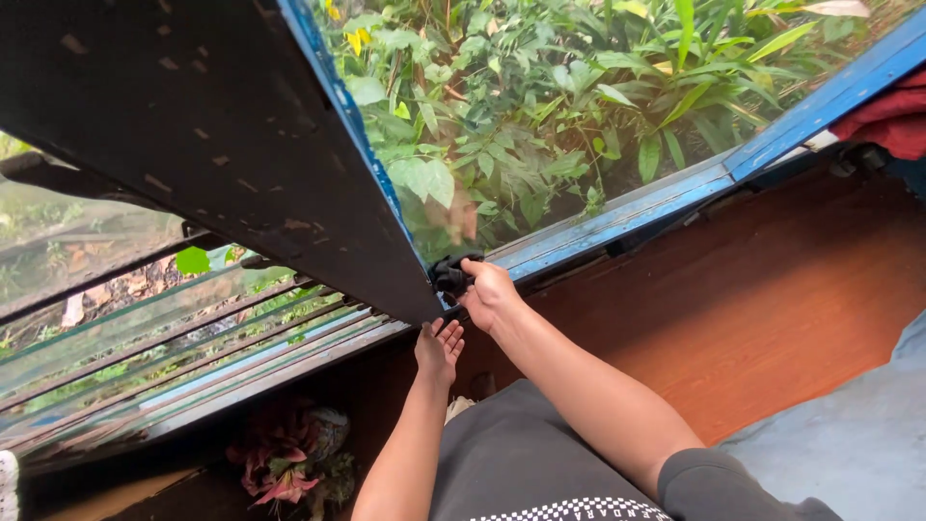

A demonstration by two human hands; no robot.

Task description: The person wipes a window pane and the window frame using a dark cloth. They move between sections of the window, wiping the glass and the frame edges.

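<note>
Dark cloth (449,275), bunched into a small wad, sits at the lower corner of an open window shutter (222,145), pressed where the shutter's blue edge meets the blue window sill (617,217). It is too crumpled to show a long axis or any clear direction; it is simply a lump against the frame. The shutter itself runs long from the upper left down to that corner, swung inward with its dark, flaking face toward the camera. The right hand (490,294) has its fingers clenched around the cloth, reaching up and left along the sill. The left hand (439,349) is just below, palm flat and fingers released, touching the shutter's bottom corner. Most of the cloth is hidden by the gripping fingers. Beyond the opening is green foliage (540,106); louvred glass slats (174,347) lie at lower left. Faded flowers (285,463) below are dim and hard to make out.
</note>
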